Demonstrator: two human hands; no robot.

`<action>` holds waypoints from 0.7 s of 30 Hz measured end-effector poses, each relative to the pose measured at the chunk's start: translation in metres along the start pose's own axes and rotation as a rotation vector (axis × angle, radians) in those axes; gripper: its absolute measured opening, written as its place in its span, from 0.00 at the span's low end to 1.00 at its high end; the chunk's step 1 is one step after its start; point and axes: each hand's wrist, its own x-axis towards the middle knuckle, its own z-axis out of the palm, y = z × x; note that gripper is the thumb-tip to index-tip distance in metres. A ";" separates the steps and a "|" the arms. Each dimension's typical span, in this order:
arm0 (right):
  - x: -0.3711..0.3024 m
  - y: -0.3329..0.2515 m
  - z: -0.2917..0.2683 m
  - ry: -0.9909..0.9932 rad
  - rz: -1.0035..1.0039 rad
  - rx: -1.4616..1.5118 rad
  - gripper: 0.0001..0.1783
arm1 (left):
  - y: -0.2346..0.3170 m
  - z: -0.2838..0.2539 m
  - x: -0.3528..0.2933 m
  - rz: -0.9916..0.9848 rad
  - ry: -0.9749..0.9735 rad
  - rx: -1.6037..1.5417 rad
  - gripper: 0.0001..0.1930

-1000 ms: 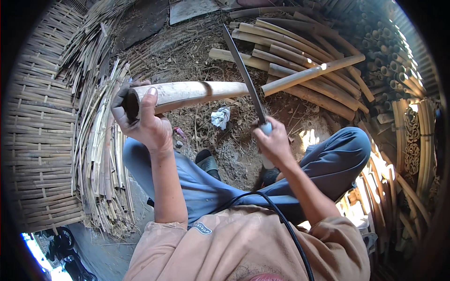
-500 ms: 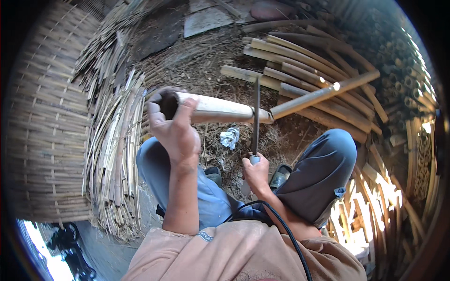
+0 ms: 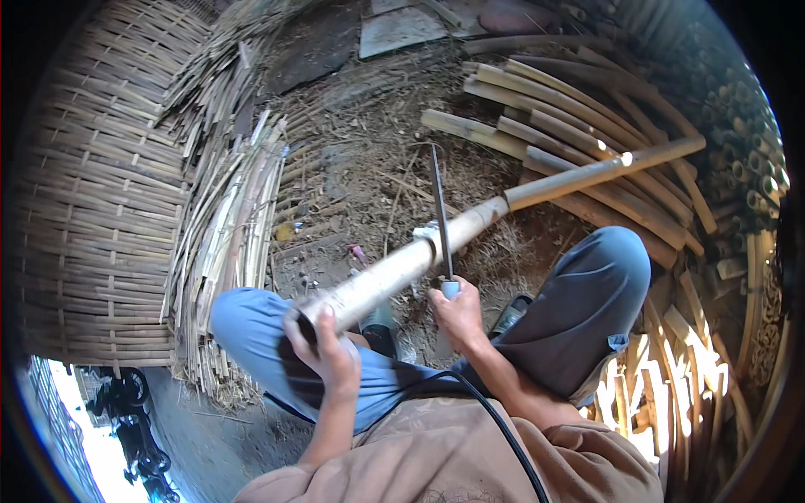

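Note:
A thick, pale bamboo pole [image 3: 386,281] slants from my left lap up to the right, its hollow end towards me. My left hand [image 3: 327,356] is wrapped round that near end, the thumb at its rim. In my right hand [image 3: 459,312] is a long, narrow knife [image 3: 442,214], its light blue handle collar showing above the fist. The blade stands upright and crosses the pole beside a dark ring; I cannot tell whether it touches. Farther along, a thinner bamboo length [image 3: 604,176] continues in line with the pole and lies over other pieces.
Split bamboo pieces [image 3: 579,126] lie stacked at the far right, near a pile of bamboo tubes [image 3: 755,168]. On the left are bundled bamboo strips [image 3: 226,243] and a woven bamboo panel [image 3: 101,193]. Shavings litter the ground [image 3: 369,151]. A black cable [image 3: 495,419] hangs across my lap.
My left hand has drawn the pole's near end down towards my lap, so it now lines up with the thinner length. The knife stays in my right hand, its tip shifted slightly left.

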 end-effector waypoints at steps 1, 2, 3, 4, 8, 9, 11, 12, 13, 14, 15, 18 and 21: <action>0.000 -0.007 0.000 -0.007 -0.010 0.007 0.07 | -0.003 -0.010 -0.011 -0.027 -0.013 0.029 0.19; -0.004 -0.014 0.001 0.011 -0.032 -0.022 0.09 | -0.004 -0.016 -0.019 -0.021 0.009 -0.007 0.15; -0.008 -0.021 0.000 0.027 -0.052 -0.058 0.12 | -0.001 -0.018 -0.014 -0.020 0.014 -0.009 0.15; -0.014 -0.031 -0.002 0.011 -0.042 -0.079 0.13 | 0.003 -0.016 -0.003 -0.034 0.025 -0.026 0.15; -0.017 -0.051 -0.006 -0.049 -0.113 -0.161 0.20 | 0.025 0.010 0.058 0.006 -0.013 -0.106 0.10; -0.017 -0.064 -0.008 -0.047 -0.119 -0.170 0.20 | 0.034 0.013 0.073 0.040 -0.072 -0.075 0.12; -0.016 -0.091 -0.022 -0.028 -0.329 -0.229 0.23 | 0.053 0.037 0.090 0.126 -0.183 -0.027 0.12; -0.018 -0.111 -0.027 -0.020 -0.334 -0.278 0.23 | 0.061 0.041 0.100 0.150 -0.286 0.004 0.13; -0.020 -0.130 -0.026 0.020 -0.452 -0.290 0.21 | 0.068 0.040 0.109 0.179 -0.387 0.037 0.14; -0.017 -0.139 -0.021 0.022 -0.442 -0.243 0.20 | 0.067 0.045 0.113 0.162 -0.396 0.031 0.14; -0.012 -0.144 -0.012 0.022 -0.429 -0.192 0.19 | 0.064 0.049 0.118 0.230 -0.445 0.052 0.14; 0.015 -0.108 0.021 0.003 -0.361 -0.150 0.17 | 0.045 0.041 0.130 0.314 -0.442 0.114 0.15; 0.042 -0.054 0.028 -0.028 -0.270 -0.332 0.18 | 0.025 0.026 0.142 0.283 -0.270 0.123 0.14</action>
